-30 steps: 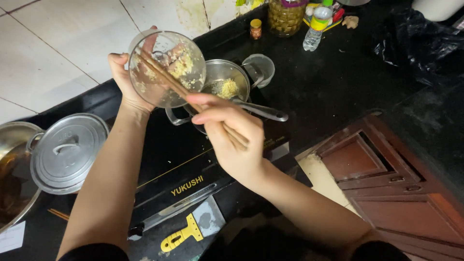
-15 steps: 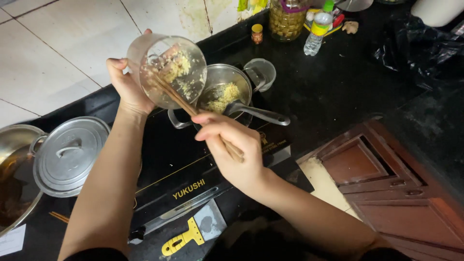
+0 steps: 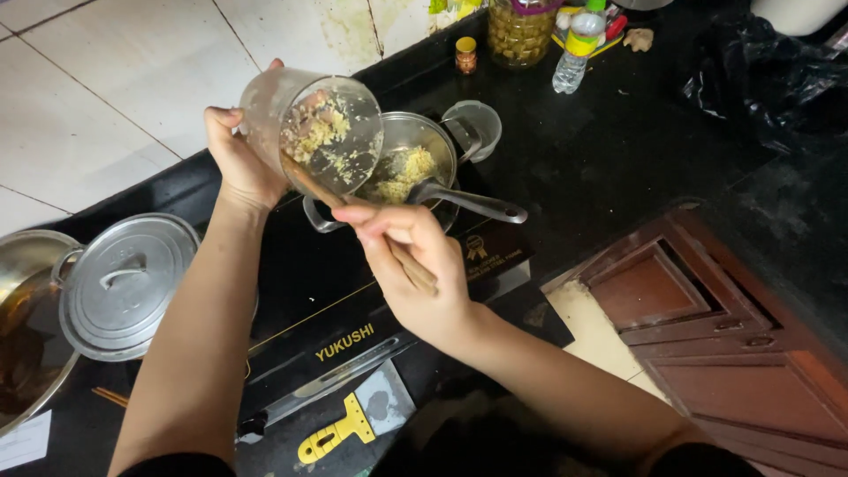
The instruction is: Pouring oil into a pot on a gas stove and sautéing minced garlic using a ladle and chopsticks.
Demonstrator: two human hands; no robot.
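Scraping works best, I judge, with my left hand wrapped around the clear jug, tilted mouth-down just above the pot, while my right hand's fingers pinch the chopsticks. Minced yellowish paste clings inside the jug; more lies in the pot.

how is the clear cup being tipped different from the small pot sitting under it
The clear cup is see-through plastic, held tilted in the left hand; the small pot is metal and stands level on the black cooktop. The cup has only smears of yellow chopped food clinging inside; the pot holds a heap of it. A ladle rests in the pot, while chopsticks in the right hand reach into the cup. Both are round and open-topped.
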